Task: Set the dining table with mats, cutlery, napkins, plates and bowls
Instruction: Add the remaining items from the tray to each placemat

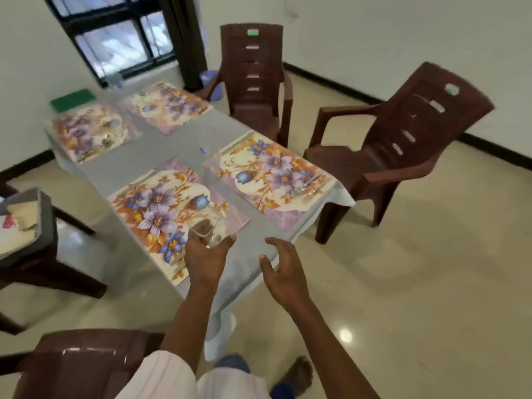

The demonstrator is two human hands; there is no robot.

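Several floral mats lie on the grey-clothed table point(184, 156): a near-left mat point(161, 208), a near-right mat point(270, 177), a far-left mat point(89, 131) and a far-right mat point(169, 106). My left hand point(205, 254) grips a clear drinking glass point(207, 228) over the near-left mat's front corner. My right hand point(283, 269) hovers beside it over the table's near edge, fingers spread and holding nothing. A clear glass point(305, 188) stands on the near-right mat. Small shiny items point(106, 139) sit on the far-left mat, too blurred to name.
Two brown plastic chairs stand along the table's right side, one at the back point(253, 79) and one nearer point(403, 151). Another chair point(83, 364) is at my lower left. A grey stool point(26, 226) with things on it stands left. A green board point(73, 99) lies at the table's far end.
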